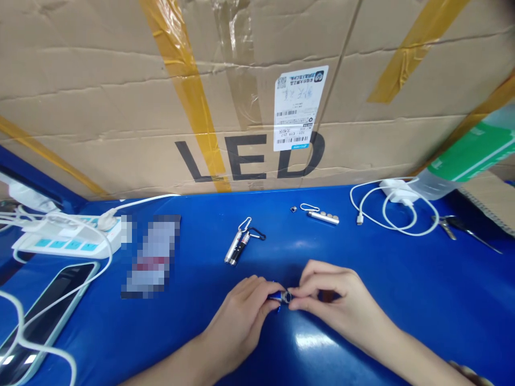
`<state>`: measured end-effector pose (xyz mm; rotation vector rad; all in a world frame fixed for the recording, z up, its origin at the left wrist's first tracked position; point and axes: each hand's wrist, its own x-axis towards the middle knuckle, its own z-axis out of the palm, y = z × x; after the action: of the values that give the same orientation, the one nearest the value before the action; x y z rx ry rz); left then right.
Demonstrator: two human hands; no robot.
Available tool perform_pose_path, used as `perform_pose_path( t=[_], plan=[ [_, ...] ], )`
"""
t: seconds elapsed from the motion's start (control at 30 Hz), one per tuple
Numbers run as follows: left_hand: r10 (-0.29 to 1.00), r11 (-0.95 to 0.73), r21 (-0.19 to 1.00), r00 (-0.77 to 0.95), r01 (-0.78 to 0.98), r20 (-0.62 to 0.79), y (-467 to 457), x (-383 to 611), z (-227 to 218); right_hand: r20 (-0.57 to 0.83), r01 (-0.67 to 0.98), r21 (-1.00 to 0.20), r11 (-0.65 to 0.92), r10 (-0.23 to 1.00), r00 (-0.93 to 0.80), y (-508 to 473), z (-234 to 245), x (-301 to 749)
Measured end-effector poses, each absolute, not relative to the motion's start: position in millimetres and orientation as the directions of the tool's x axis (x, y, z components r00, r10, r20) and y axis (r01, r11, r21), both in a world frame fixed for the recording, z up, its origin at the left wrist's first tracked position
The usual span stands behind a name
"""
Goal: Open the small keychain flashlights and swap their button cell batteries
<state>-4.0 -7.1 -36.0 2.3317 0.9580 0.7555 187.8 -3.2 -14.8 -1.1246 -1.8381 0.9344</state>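
Note:
My left hand point(245, 311) holds a small blue keychain flashlight point(276, 296) between thumb and fingers, its dark round end facing right. At that end, my right hand point(333, 295) pinches thumb and index finger together; whatever lies between the tips is too small to make out. Beyond my hands, a silver keychain flashlight point(233, 245) and a black one point(240, 249) lie side by side with carabiner clips. Farther right rests a silver tube point(317, 215) with a clip, small round button cells point(329, 215) beside it. A tiny metal piece point(293, 209) lies to its left.
A large cardboard box point(225, 107) marked LED stands along the back of the blue table point(201, 289). At left are a power strip point(76, 244), a phone point(52, 316) and cables. A charger point(398, 190) with white cable, keys point(448, 228) and a green-labelled bottle point(470, 150) are at right.

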Motion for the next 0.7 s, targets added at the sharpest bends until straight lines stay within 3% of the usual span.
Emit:
perform_pose_path(
  t=[0.5, 0.7],
  plan=[
    [0.746, -0.599, 0.663, 0.613, 0.448, 0.260, -8, -5, -37, 0.334, 0.363, -0.816, 0.450, 0.879, -0.339, -12, -25, 182],
    [0.727, -0.636, 0.618, 0.628, 0.462, 0.278, -7, -4, -36, 0.224, 0.351, -0.867, 0.354, 0.906, -0.359, -14, -32, 182]
  ],
)
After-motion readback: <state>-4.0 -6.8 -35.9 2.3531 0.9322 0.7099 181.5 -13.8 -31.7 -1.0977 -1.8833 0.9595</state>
